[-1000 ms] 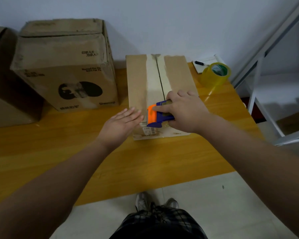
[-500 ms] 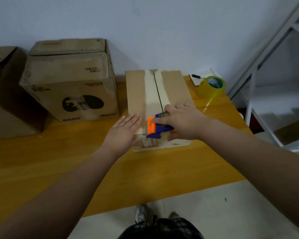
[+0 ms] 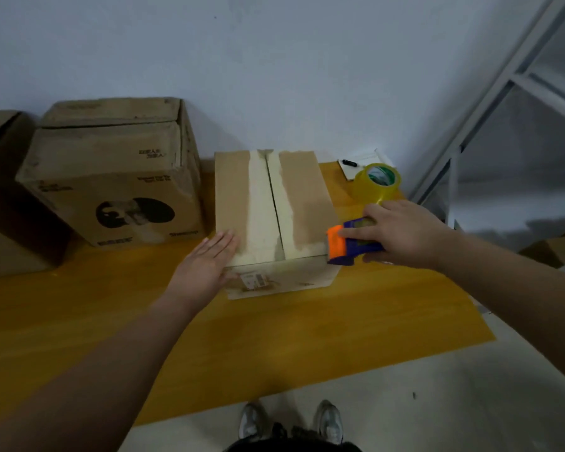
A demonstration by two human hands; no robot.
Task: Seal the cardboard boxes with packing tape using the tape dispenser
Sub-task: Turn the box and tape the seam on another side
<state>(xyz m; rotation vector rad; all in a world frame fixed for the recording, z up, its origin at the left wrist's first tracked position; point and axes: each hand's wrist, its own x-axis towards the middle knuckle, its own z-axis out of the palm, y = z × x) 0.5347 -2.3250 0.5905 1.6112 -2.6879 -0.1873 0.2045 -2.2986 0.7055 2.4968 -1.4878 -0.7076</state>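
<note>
The box [image 3: 302,203] is pinned to the tabletop [image 3: 274,337] only at its near-left corner by the left hand [image 3: 209,259], fingers [image 3: 224,241] flat together. With the tape dispenser [image 3: 343,246] gripped by the right hand [image 3: 402,236] at the near-right corner, the box could easily be dragged askew and the tape wrinkled.

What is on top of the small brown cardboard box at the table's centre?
A pale strip runs along the cardboard box's centre seam, and the left hand rests flat on its near left corner. The cardboard beneath that hand is covered.
</note>
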